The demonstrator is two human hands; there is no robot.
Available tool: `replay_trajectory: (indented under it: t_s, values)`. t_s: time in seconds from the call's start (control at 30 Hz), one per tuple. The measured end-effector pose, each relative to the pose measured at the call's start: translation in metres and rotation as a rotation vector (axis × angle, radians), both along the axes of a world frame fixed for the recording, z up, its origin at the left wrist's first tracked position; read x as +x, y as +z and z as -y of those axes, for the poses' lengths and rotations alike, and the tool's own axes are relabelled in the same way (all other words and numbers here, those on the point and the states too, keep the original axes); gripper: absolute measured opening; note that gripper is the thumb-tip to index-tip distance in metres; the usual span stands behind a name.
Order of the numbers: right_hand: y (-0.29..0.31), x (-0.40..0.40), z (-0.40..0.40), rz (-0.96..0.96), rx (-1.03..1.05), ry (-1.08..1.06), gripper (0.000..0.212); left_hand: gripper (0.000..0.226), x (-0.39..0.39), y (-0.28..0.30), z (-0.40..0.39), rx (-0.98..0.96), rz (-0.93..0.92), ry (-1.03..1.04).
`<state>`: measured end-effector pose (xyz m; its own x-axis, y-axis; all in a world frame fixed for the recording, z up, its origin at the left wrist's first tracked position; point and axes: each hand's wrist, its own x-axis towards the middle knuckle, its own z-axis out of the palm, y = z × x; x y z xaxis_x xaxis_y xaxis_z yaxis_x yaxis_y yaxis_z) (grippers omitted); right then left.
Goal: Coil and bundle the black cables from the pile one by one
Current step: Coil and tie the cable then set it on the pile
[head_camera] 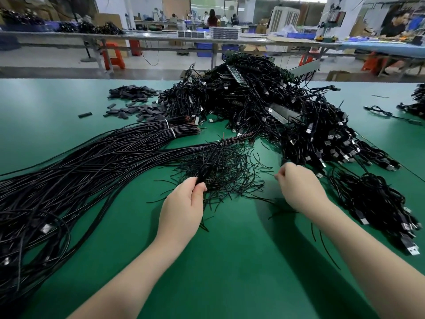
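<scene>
A big tangled pile of black cables [264, 107] with silver plugs fills the table's far middle and right. My left hand [184, 203] grips a small coiled black cable [204, 171] between thumb and fingers, held over a heap of thin black twist ties [220, 171]. My right hand [296, 183] hovers to the right with fingers curled; it seems to pinch a thin tie end at its fingertips, but that is hard to make out. Long tied bunches of straight cables [96, 157] sweep across the left side.
The green table mat [230, 261] is bare near me. Short black sleeve pieces [135, 100] lie scattered at the far left. More plug-ended cables [379, 203] lie at the right edge. Benches and people stand in the background.
</scene>
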<state>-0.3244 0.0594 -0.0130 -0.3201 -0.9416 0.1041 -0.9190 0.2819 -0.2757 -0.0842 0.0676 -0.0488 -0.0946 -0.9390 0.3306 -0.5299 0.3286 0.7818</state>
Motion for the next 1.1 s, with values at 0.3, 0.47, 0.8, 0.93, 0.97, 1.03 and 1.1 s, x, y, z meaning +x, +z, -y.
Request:
replay_trajectory:
  t_s: [0.3, 0.47, 0.8, 0.93, 0.97, 1.03, 1.1]
  values:
    - [0.058, 0.065, -0.031, -0.039, -0.066, 0.729, 0.020, 0.032, -0.012, 0.013, -0.011, -0.049, 0.240, -0.064]
    - [0.062, 0.076, -0.031, -0.040, -0.034, 0.775, 0.022, 0.026, -0.016, 0.018, -0.018, 0.012, 0.231, -0.042]
    - [0.063, 0.072, -0.031, 0.188, 0.072, 0.703, 0.015, 0.021, -0.016, 0.014, -0.015, -0.157, 0.650, 0.145]
    - [0.061, 0.071, -0.025, 0.226, 0.130, 0.659, 0.015, 0.022, -0.012, 0.017, -0.012, -0.209, 0.585, 0.110]
    - [0.059, 0.072, -0.024, 0.241, 0.131, 0.646, 0.016, 0.021, -0.012, 0.016, -0.013, -0.210, 0.582, 0.082]
    - [0.056, 0.072, -0.022, 0.276, 0.118, 0.617, 0.016, 0.022, -0.014, 0.013, -0.013, -0.194, 0.569, 0.044]
    - [0.053, 0.070, -0.022, 0.338, 0.088, 0.590, 0.016, 0.027, -0.014, 0.012, -0.012, -0.177, 0.497, 0.012]
